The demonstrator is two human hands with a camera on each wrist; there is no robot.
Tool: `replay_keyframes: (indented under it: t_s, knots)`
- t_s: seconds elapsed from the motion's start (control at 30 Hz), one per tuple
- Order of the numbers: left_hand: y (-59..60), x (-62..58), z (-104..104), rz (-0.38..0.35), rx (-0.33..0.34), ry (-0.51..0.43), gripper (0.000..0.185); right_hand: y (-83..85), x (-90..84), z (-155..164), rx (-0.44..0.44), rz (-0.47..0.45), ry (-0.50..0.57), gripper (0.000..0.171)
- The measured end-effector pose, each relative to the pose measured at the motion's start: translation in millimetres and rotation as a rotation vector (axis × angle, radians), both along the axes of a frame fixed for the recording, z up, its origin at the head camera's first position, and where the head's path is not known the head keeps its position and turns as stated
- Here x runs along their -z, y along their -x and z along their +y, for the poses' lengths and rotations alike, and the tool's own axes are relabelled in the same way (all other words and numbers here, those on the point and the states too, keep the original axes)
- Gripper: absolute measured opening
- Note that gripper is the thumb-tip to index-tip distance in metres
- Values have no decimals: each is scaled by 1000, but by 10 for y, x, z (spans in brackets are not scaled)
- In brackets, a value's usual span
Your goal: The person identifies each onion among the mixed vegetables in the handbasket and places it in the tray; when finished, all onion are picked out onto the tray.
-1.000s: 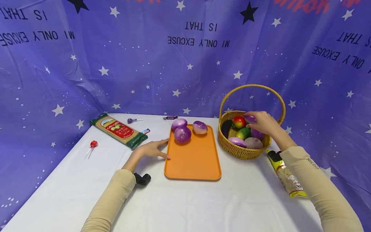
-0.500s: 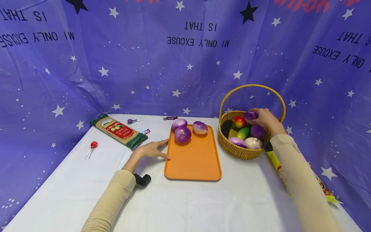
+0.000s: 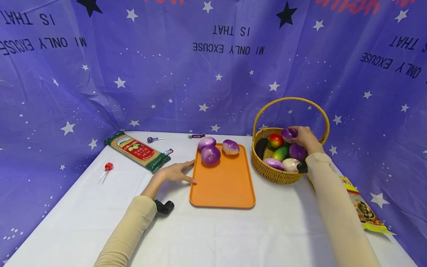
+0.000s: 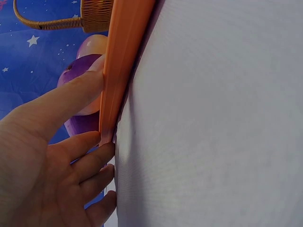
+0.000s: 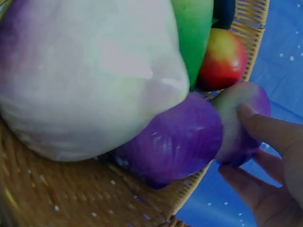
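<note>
Fingers of the right hand [image 3: 304, 136] curl around a purple onion [image 3: 288, 133] in the basket [image 3: 273, 173], while the left hand [image 3: 175, 172] rests flat, touching the orange tray [image 3: 223, 187].

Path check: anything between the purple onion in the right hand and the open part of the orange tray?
Only the basket rim and handle. The right hand grips the purple onion above the rim; the tray's near half lies bare.
</note>
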State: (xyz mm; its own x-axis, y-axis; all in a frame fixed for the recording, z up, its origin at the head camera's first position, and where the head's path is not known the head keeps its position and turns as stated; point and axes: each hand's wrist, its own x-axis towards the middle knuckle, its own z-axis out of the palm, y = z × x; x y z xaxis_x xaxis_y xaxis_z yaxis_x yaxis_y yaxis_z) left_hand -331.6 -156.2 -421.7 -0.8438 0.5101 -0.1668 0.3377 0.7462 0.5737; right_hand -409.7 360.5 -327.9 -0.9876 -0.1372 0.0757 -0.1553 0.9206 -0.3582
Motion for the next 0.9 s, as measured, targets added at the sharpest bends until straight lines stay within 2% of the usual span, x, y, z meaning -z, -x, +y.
replay_keyframes:
  t_s: [0.27,0.6,0.9]
  knots:
    - [5,-1,1,9,9,8,98,-144,-91,-92,-2,66,30,60]
    - [-18,-23,-4,6,16,9,97,-651,-203,-493,25,303,157,57]
    - [-41,-45,4,3,6,4,96,-934,-177,-976,27,404,284,58]
